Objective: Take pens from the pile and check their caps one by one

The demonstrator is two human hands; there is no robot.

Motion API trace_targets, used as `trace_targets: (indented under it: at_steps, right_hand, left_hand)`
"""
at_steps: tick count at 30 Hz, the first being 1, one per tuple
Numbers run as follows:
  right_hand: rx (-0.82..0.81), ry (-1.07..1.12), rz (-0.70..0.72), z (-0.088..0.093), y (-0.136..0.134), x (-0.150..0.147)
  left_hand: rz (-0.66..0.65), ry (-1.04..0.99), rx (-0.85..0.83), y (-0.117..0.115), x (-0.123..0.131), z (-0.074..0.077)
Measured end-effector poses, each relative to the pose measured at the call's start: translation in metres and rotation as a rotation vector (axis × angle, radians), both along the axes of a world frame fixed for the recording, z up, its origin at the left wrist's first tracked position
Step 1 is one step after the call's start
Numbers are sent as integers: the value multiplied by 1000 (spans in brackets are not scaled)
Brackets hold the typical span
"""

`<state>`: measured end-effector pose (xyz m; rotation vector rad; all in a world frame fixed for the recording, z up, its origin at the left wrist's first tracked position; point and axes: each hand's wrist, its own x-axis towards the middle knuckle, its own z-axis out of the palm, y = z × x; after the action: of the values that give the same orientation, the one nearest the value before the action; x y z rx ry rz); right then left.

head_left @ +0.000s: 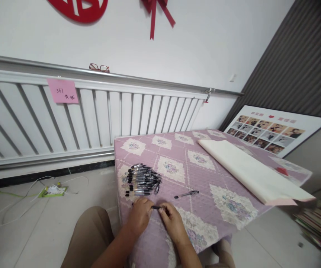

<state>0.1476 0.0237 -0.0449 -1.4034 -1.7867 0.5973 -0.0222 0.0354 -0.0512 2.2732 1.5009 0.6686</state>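
Observation:
Low over the near edge of the table, my left hand (pixel 141 213) is closed around a pen (pixel 156 207). Only a short dark piece of it shows between my two hands. My right hand (pixel 171 219) pinches the other end of the same pen with thumb and fingertips. Just beyond my left hand lies a heap of black and clear pens (pixel 143 181). A single clear pen with black ends (pixel 186 194) rests apart, to the right of the heap.
A purple floral cloth covers the table (pixel 166 146). A cream roll or sheet (pixel 241 167) lies on its right side, near a photo board (pixel 277 128). A white radiator (pixel 121 111) stands behind. On the left floor is a power strip (pixel 53 190) with cables; stacked books (pixel 320 227) stand at right.

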Motion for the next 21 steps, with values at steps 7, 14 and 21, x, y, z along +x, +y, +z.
trace_targets:
  at_steps: [7, 14, 21]
  right_hand:
    - [41, -73, -31, 1, 1, -3]
    - [25, 5, -5, -1, 0, -1]
    - [50, -32, -22, 1, 0, -2]
  left_hand:
    - [-10, -26, 16, -2, -1, 1]
    - [14, -43, 17, -1, -1, 1]
    - [0, -45, 21, -1, -1, -1]
